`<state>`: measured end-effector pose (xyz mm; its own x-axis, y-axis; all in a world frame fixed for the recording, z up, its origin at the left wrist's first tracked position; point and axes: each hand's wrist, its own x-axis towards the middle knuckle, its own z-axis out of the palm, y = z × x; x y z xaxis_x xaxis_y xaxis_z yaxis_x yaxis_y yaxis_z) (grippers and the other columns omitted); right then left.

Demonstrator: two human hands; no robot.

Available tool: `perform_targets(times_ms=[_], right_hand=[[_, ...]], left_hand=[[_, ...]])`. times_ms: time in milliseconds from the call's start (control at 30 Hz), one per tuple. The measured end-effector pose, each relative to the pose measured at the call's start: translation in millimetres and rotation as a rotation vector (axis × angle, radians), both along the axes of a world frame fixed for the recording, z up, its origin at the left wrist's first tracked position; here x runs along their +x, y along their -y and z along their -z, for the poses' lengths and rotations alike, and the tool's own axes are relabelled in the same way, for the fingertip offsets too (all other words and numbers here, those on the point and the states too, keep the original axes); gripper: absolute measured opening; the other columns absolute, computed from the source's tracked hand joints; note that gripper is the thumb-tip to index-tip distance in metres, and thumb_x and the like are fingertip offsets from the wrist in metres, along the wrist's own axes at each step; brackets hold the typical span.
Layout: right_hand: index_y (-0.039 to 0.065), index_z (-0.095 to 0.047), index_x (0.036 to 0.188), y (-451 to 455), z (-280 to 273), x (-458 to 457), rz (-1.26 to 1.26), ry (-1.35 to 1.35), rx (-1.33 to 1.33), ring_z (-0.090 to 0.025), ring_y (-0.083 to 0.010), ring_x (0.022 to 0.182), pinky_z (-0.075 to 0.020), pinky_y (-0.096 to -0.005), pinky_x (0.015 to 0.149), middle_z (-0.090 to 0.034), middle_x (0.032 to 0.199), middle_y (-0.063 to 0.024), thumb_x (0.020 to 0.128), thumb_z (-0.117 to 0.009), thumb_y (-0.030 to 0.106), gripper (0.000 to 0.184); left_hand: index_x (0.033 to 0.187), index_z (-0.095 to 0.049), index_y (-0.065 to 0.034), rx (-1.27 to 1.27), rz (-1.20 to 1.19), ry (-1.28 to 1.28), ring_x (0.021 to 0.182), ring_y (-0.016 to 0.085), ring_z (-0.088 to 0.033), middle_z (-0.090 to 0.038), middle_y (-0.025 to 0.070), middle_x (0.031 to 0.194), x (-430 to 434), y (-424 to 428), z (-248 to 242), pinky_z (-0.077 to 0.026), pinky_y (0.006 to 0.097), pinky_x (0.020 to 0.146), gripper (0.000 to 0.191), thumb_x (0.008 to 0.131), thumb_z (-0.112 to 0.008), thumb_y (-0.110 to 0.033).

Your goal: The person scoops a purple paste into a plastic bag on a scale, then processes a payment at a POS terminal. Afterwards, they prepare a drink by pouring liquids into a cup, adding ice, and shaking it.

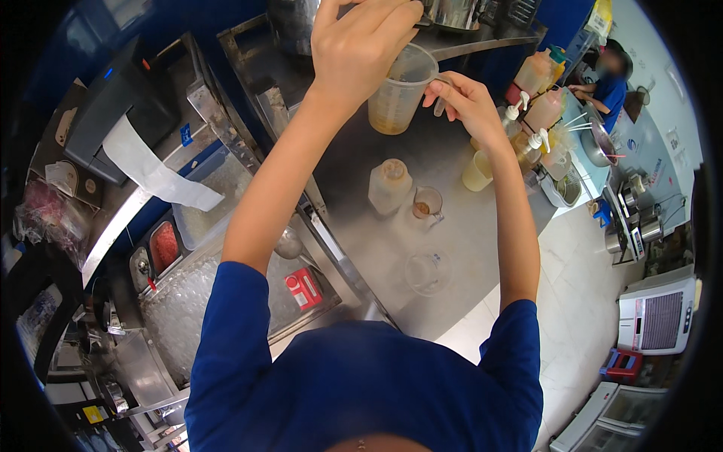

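Observation:
My right hand (466, 104) grips the handle of a clear plastic measuring jug (395, 104), which has brownish-yellow liquid in its lower part. Raised at the top of the view, my left hand (364, 45) is beside the jug's rim near the metal dispensers; its fingertips are partly cut off, and what they touch is hard to tell. On the steel counter (361, 243) below stand a whitish translucent plastic bottle (390, 186), a small measuring cup (427, 203) with a little brown liquid, and a clear round container (428, 272).
An ice bin (181, 316) holding a red-and-white box (304, 288) lies at left, below a receipt printer (121, 113). Pump bottles (534, 141) and a yellowish plastic cup (478, 171) line the counter's right side. A person (610, 90) is at a farther counter.

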<state>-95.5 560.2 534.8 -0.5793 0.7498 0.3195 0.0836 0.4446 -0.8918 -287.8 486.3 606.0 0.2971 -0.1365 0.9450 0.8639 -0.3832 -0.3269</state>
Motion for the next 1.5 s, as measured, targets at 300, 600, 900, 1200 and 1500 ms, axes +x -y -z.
perform_targets(times_ms=[300,600,900,1200,1500], right_hand=[[0.005,-0.07,0.098,3,5,0,0.017,-0.012,-0.057,-0.044,-0.0042,0.062,-0.036,-0.0198,0.056,-0.068,0.08,0.0011,0.093,-0.063,0.03,0.027],[0.008,-0.067,0.09,8,8,-2,0.023,-0.017,-0.003,-0.042,-0.0034,0.06,-0.0344,-0.0196,0.055,-0.068,0.083,0.0007,0.096,-0.058,0.033,0.027],[0.009,-0.067,0.089,7,8,-1,0.031,-0.004,0.016,-0.041,-0.0034,0.06,-0.0355,-0.0193,0.056,-0.068,0.083,0.0007,0.096,-0.058,0.034,0.028],[0.008,-0.067,0.091,8,9,0,0.021,-0.011,-0.005,-0.039,-0.0035,0.058,-0.0335,-0.0195,0.055,-0.069,0.083,0.0007,0.096,-0.058,0.035,0.029],[0.007,-0.069,0.093,9,1,-2,-0.005,-0.025,-0.023,-0.042,-0.0039,0.061,-0.0356,-0.0194,0.056,-0.068,0.083,0.0015,0.096,-0.059,0.032,0.027]], left_hand=[[0.094,-0.07,-0.0028,-0.032,0.044,0.104,0.099,0.02,-0.069,-0.072,0.0096,0.099,3,-5,9,-0.046,0.0323,0.081,0.028,0.068,-0.077,-0.004],[0.092,-0.069,-0.0036,-0.022,0.06,0.116,0.1,0.019,-0.069,-0.072,0.0089,0.097,3,-8,11,-0.046,0.0315,0.081,0.028,0.066,-0.077,-0.002],[0.092,-0.068,-0.0039,-0.03,0.06,0.12,0.101,0.019,-0.069,-0.072,0.0085,0.097,3,-8,13,-0.045,0.0318,0.082,0.026,0.067,-0.077,-0.002],[0.092,-0.069,-0.0035,-0.061,0.044,0.124,0.101,0.019,-0.069,-0.073,0.0085,0.099,4,-4,12,-0.045,0.0315,0.082,0.026,0.068,-0.077,-0.003],[0.094,-0.069,-0.0028,-0.081,0.042,0.103,0.103,0.019,-0.069,-0.072,0.0094,0.101,3,-1,8,-0.045,0.0313,0.082,0.027,0.068,-0.076,-0.004]])
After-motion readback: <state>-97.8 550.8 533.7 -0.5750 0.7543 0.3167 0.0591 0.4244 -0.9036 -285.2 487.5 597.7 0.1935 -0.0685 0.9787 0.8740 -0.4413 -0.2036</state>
